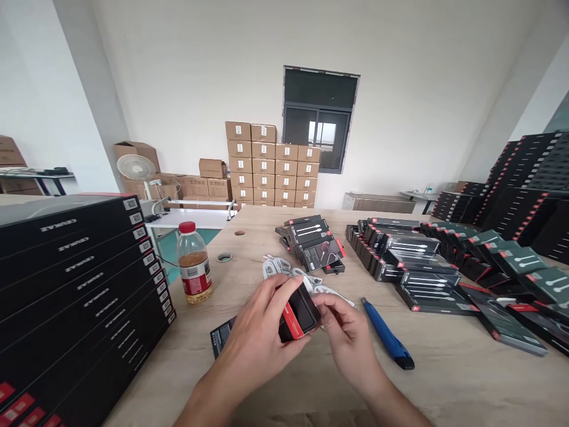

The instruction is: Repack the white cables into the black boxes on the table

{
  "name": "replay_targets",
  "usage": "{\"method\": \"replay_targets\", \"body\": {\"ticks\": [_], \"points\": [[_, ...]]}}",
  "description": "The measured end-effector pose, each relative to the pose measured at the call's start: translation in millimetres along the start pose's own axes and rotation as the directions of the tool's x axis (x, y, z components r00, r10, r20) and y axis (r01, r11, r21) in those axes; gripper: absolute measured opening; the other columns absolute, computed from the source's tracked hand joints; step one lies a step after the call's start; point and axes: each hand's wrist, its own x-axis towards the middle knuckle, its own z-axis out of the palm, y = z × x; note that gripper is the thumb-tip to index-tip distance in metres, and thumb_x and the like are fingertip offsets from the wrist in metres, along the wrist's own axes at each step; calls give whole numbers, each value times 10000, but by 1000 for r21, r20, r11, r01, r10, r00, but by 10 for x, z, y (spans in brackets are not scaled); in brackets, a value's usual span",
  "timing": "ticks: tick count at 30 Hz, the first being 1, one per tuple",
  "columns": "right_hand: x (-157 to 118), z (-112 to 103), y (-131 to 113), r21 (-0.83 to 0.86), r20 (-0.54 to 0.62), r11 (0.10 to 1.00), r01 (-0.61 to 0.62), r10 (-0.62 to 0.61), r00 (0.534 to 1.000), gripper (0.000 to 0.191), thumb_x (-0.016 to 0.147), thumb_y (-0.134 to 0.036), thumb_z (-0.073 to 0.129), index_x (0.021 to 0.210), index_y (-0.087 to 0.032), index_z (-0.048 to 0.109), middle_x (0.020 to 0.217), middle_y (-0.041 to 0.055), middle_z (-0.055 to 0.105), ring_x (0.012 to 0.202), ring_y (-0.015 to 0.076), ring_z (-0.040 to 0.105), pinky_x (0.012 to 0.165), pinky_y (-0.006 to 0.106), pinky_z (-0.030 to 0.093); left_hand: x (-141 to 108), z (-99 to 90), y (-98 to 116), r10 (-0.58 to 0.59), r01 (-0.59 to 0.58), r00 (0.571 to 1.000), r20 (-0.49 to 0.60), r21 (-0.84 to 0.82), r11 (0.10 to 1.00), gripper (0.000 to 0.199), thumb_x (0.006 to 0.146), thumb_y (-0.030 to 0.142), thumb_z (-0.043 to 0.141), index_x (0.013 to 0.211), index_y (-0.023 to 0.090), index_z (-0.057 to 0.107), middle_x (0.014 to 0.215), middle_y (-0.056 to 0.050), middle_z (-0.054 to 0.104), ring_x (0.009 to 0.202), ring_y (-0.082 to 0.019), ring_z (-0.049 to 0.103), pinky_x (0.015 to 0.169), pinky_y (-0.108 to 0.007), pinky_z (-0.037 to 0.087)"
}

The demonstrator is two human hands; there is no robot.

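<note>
Bare skin, hands and arms.
The left hand (260, 317) and right hand (349, 338) are ungloved and slim-fingered; the left forearm (207, 394) and right forearm (391, 400) are uncovered, each narrowing forward.

The worktop (329, 379) is pale, with wood grain and a round hole (239, 233) beyond and to the left of the left grip (255, 332). A dark flat box (221, 337) lies partly hidden under that grip. Farther left stands a tall stack of black boxes (102, 290); between it and the grip, a little beyond, stands a red-capped bottle (195, 276) of amber liquid, with a ring (224, 257) near it. Coiled white cables (280, 267) lie just beyond both grips, and behind them an untidy pile of slim boxes (315, 240). Just right of the right grip (349, 341) lies a blue cutter (384, 332) with a black end. Farther right and beyond, rows of slim boxes (418, 267) lie overlapping.
</note>
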Motion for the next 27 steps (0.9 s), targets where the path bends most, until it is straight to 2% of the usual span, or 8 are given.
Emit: {"method": "replay_targets", "body": {"ticks": [2, 4, 7, 9, 12, 17, 23, 27], "points": [[10, -7, -5, -3, 4, 1000, -8, 8, 1000, 195, 921, -396, 620, 943, -241, 736, 784, 22, 715, 636, 170, 665, 606, 282, 581, 7, 6, 3, -29, 29, 1000, 4, 4, 1000, 861, 749, 249, 719, 1480, 350, 275, 1465, -68, 475, 1319, -283, 506, 1034, -384, 464], [14, -8, 6, 6, 24, 1000, -29, 29, 999, 208, 914, -405, 626, 968, -238, 740, 805, 26, 718, 653, 174, 672, 625, 292, 589, 19, 0, 0, -106, 106, 994, 13, 13, 994, 895, 743, 315, 734, 1494, 343, 248, 1474, -63, 487, 1290, -292, 538, 1002, -389, 482], [10, 5, 45, 30, 34, 998, -61, 60, 998, 217, 907, -412, 637, 983, -230, 728, 852, 38, 719, 690, 176, 673, 650, 299, 598, 38, -17, -10, -251, 249, 966, 70, 26, 968, 988, 712, 456, 760, 1522, 331, 208, 1451, -64, 532, 1218, -312, 597, 948, -410, 506], [2, 21, 69, 65, 13, 996, -59, 58, 998, 205, 900, -411, 648, 989, -233, 700, 891, 44, 711, 724, 180, 670, 646, 299, 601, 43, -25, -13, -293, 293, 950, 108, 18, 956, 1013, 708, 504, 754, 1533, 323, 195, 1417, -61, 567, 1194, -311, 612, 938, -410, 506], [-12, 40, 87, 91, -8, 995, -37, 38, 999, 189, 897, -400, 656, 1005, -244, 661, 931, 47, 693, 762, 189, 665, 646, 306, 605, 42, -23, -11, -290, 292, 951, 110, -3, 956, 977, 723, 500, 737, 1530, 314, 219, 1401, -59, 582, 1199, -304, 605, 954, -403, 494], [-21, 33, 139, 12, 0, 1000, -6, 6, 1000, 167, 921, -348, 615, 1023, -246, 700, 891, 42, 703, 699, 173, 665, 641, 297, 597, 36, 0, -5, -259, 261, 963, 73, -11, 965, 998, 713, 432, 754, 1544, 332, 209, 1377, -65, 580, 1208, -306, 588, 961, -398, 483], [-22, 0, 211, -75, 49, 988, 136, -132, 990, 237, 923, -215, 553, 1020, -275, 761, 906, 43, 706, 711, 166, 654, 612, 284, 575, 22, -51, -19, -165, 161, 969, 182, 41, 986, 960, 773, 372, 721, 1550, 470, 164, 1299, -34, 560, 1126, -289, 606, 901, -382, 492], [-20, -2, 199, -50, 24, 997, 61, -60, 998, 210, 915, -254, 587, 1059, -260, 739, 940, 51, 716, 713, 170, 665, 625, 293, 586, 6, -85, -44, -152, 160, 970, 191, -24, 987, 953, 791, 352, 713, 1561, 418, 155, 1385, -39, 528, 1224, -285, 554, 981, -383, 466]]}}
